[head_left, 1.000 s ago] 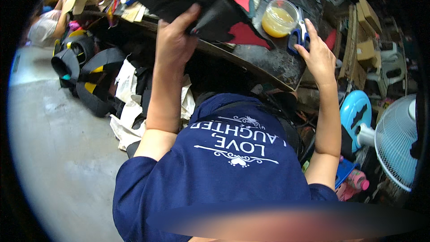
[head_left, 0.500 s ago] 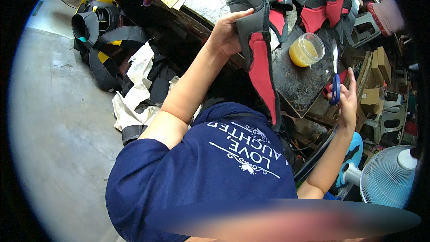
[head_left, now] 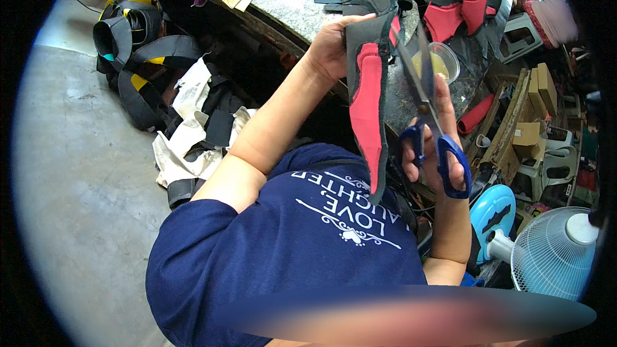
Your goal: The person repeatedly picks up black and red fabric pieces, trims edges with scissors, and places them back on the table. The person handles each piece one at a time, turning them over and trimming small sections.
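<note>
A long black padded fabric piece with a red panel [head_left: 367, 104] hangs upright from my left hand [head_left: 329, 48], which grips its left edge with the thumb across the front. My right hand [head_left: 434, 157] has its fingers through the blue handles of a pair of scissors [head_left: 424, 99]. The blades are spread and point up, beside the right edge of the fabric piece. One blade tip is close to that edge; whether it touches I cannot tell. Partly behind the blades stands a clear plastic tub [head_left: 445, 64] of yellowish stuff on the worktable [head_left: 286, 9].
More black and red fabric pieces [head_left: 445, 16] are heaped on the table's far side. Black strap-like bands [head_left: 166, 49] and white cloth scraps [head_left: 186, 148] lie at the left. A fan [head_left: 553, 250], cardboard boxes [head_left: 528, 135] and plastic stools [head_left: 520, 35] stand at the right.
My right hand has brought the scissors left and up to the fabric piece, and their blades have opened. The fabric piece has shifted slightly in my left hand, its lower end swinging left.
</note>
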`<state>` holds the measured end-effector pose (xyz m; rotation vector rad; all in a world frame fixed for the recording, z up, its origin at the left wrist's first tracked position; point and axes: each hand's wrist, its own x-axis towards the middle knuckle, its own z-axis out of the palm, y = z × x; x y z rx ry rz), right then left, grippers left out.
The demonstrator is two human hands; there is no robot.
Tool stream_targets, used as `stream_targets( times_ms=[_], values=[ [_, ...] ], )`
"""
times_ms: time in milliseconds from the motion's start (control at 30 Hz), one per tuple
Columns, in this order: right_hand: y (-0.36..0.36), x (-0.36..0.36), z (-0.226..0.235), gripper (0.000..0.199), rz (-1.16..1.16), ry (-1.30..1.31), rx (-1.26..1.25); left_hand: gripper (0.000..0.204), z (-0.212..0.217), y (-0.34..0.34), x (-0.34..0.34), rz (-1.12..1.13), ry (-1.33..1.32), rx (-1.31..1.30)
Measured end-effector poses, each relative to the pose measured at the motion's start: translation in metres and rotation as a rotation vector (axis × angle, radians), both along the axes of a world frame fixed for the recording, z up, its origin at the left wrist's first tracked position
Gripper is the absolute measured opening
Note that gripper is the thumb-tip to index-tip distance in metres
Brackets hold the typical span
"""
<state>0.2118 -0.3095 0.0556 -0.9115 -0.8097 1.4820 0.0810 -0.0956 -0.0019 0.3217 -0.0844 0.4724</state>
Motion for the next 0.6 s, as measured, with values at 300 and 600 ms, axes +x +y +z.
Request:
stream_targets(
  times_ms=[300,600],
  values=[
    [-0.006,0.01,0.006,0.107,-0.11,-0.127,0.115,0.027,-0.012,0.007,0.002,-0.025,0.136,0.015],
    [-0.016,0.017,0.016,0.117,-0.089,0.031,0.049,0.019,0.0,0.0,-0.014,1.296,0.647,1.58]
  ],
)
